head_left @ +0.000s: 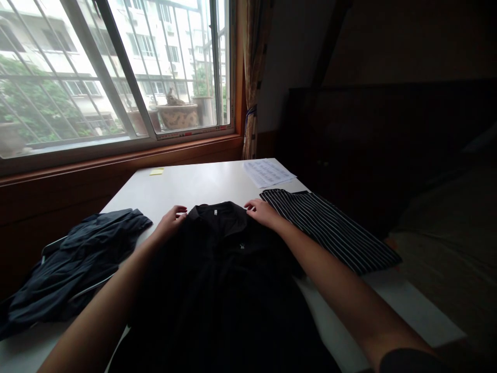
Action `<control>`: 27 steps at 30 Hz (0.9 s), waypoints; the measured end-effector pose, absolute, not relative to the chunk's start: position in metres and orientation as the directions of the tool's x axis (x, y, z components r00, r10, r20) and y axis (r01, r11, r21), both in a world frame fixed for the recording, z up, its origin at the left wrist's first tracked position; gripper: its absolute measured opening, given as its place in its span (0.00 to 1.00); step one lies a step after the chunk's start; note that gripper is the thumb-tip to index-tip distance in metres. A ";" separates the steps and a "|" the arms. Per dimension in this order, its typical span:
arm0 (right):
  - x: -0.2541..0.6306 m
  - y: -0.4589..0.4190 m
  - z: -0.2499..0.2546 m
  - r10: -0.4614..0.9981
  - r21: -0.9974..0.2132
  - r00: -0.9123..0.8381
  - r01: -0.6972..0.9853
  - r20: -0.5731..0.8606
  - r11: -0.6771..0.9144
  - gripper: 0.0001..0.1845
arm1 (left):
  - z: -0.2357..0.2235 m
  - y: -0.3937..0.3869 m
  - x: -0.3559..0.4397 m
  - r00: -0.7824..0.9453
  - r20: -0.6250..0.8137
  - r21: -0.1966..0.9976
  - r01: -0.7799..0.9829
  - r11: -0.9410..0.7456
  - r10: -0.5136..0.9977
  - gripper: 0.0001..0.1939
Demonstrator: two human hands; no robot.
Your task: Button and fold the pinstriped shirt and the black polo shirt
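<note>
Across the near middle of the white table (pixel 190 181), the black shirt (pixel 221 280) lies front up; uneven pulling at its shoulders could skew it, and a rightward tug might disturb the striped cloth (pixel 326 228). The right hand (pixel 262 211) and left hand (pixel 173 219) curve loosely beside the collar (pixel 241 224), fingers slightly parted; whether either pinches fabric, I cannot tell.

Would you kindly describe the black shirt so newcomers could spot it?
On the white table by the window lies the black shirt, its collar between left hand and right hand. A pale chest logo distinguishes it from the striped garment and crumpled garment.
</note>
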State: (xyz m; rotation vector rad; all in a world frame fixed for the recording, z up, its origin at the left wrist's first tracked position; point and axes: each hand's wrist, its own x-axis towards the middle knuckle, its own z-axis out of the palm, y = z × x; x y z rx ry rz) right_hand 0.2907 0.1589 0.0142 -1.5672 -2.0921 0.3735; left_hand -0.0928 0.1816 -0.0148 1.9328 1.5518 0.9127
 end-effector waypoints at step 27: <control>0.250 0.169 0.036 0.981 -0.342 -0.025 0.935 0.195 0.092 0.12 | -0.005 0.227 -0.049 0.122 0.072 0.491 0.859 -0.142 0.990 0.17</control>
